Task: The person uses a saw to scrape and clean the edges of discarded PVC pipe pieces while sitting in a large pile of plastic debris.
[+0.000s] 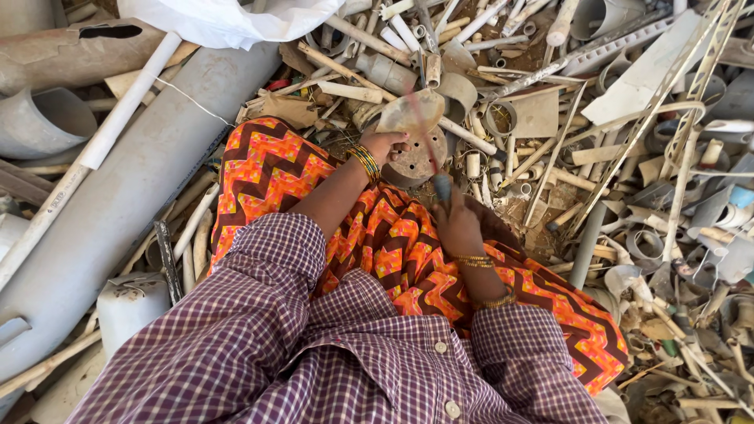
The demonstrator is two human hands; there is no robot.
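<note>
Brown round perforated disc (416,159), dirt-caked w/ holes across its face, held at its edge by left hand (383,144), fingers curled round the rim, just above the lap. Right hand (458,228) closed on a thin rod-like tool (433,154), blurred, raised across the disc; tool type unclear. Orange zigzag-print cloth (275,169) over the knees, checked purple shirt (314,353) nearer cam. Gold bangles (365,161) on left wrist. Big grey pipe (149,180) to the left; heap of white plastic pipe offcuts (644,157) all round.
</note>
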